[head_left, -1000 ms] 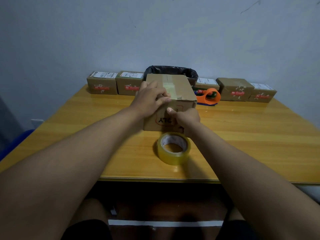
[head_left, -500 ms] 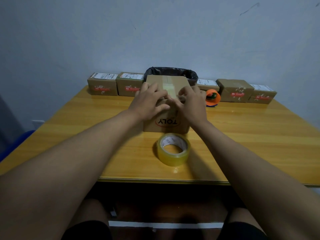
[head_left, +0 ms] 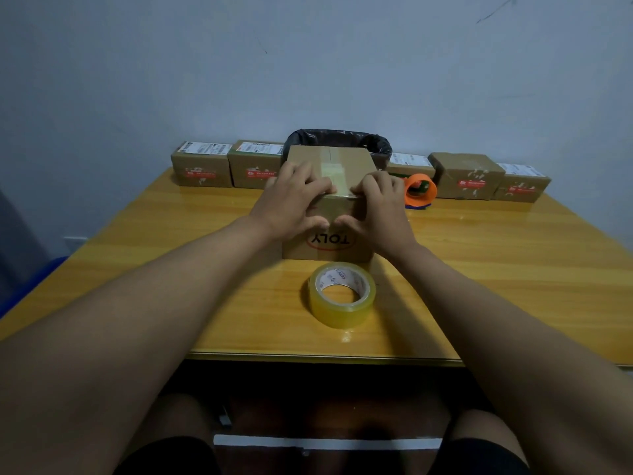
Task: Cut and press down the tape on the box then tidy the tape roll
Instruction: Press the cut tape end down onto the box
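Observation:
A brown cardboard box (head_left: pixel 346 162) with an upside-down "TOLY" logo on its near face stands mid-table. A strip of clear tape (head_left: pixel 334 174) runs along its top and over the near top edge. My left hand (head_left: pixel 291 200) lies on the left side of that edge, fingers on top, thumb on the front face. My right hand (head_left: pixel 380 207) mirrors it on the right side. Both press flat on the box beside the tape. A roll of clear yellowish tape (head_left: pixel 342 294) lies flat on the table just in front of the box, untouched.
An orange tape dispenser (head_left: pixel 420 190) sits to the right behind the box. Several small labelled cardboard boxes (head_left: pixel 202 164) line the back of the wooden table (head_left: pixel 513 269), with a black-lined bin (head_left: pixel 376 144) behind the main box. The table's near edge is close to the roll.
My right hand rose from the box's lower front face to the top near edge, then slid right as my left slid left, so the tape now shows between them. The roll stayed put.

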